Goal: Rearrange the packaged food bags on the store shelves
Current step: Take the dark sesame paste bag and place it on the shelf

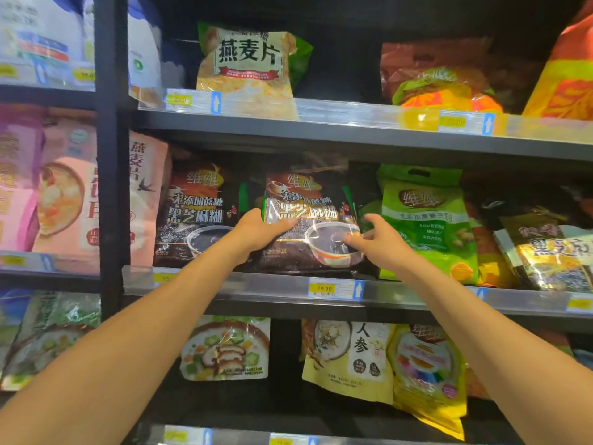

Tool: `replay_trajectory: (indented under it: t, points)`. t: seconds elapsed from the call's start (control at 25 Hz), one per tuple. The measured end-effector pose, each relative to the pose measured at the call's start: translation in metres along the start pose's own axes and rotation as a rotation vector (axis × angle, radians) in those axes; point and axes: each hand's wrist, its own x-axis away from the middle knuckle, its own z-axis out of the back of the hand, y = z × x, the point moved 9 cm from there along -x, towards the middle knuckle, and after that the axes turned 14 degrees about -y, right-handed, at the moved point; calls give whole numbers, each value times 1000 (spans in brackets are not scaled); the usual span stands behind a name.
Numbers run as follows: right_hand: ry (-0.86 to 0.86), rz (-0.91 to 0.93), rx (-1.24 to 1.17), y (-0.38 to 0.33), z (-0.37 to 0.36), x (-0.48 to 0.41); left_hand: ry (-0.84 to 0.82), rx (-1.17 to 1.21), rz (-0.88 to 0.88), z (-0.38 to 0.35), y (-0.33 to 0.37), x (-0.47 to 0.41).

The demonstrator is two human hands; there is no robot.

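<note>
the left hand (261, 231) is laid on the lower left of a dark bag (308, 200), fingers stretched across its front; the right hand (383, 240) is spread loose, fingertips touching its right side. the bag is stood on the middle shelf (272, 285) between a matching bag (195, 216) and a green bag (423, 226), likely steadied from both sides to be squared in its row.

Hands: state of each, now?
Left hand: fingers lie on the black bag; grip cannot be told.
Right hand: open, fingers touching the same bag.
</note>
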Motion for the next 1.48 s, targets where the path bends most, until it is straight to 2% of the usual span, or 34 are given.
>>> replay_trajectory:
  t: [0.16, 0.32, 0.48, 0.56, 0.64, 0.8, 0.92, 1.0, 1.12, 1.36, 1.48]
  points:
    - [56, 41, -205, -9, 25, 8, 15, 125, -7, -6, 31, 24]
    - [-133, -35, -455, 6, 19, 27, 17, 143, -19, -16, 45, 48]
    - [-280, -120, -455, 16, 11, 72, 70, 147, -79, -31, 44, 74]
    - [-362, -91, -472, 15, 2, 98, 88, 156, -102, -45, 43, 91]
    - [-347, -51, -474, 22, -2, 123, 78, 159, -125, -63, 40, 113]
    - [-244, 60, -584, 53, -17, 178, -43, 357, -29, -111, 3, 156]
    - [-208, 77, -648, 90, -36, 214, -115, 480, 131, -148, -43, 183]
    - [-200, 61, -614, 116, -52, 237, -88, 560, 215, -173, -75, 204]
    - [-238, 25, -611, 149, -77, 271, -38, 626, 246, -210, -113, 232]
    - [-339, -127, -561, 191, -115, 322, 71, 698, 311, -264, -153, 289]
    - [-311, -215, -487, 208, -133, 349, 110, 651, 331, -274, -163, 307]
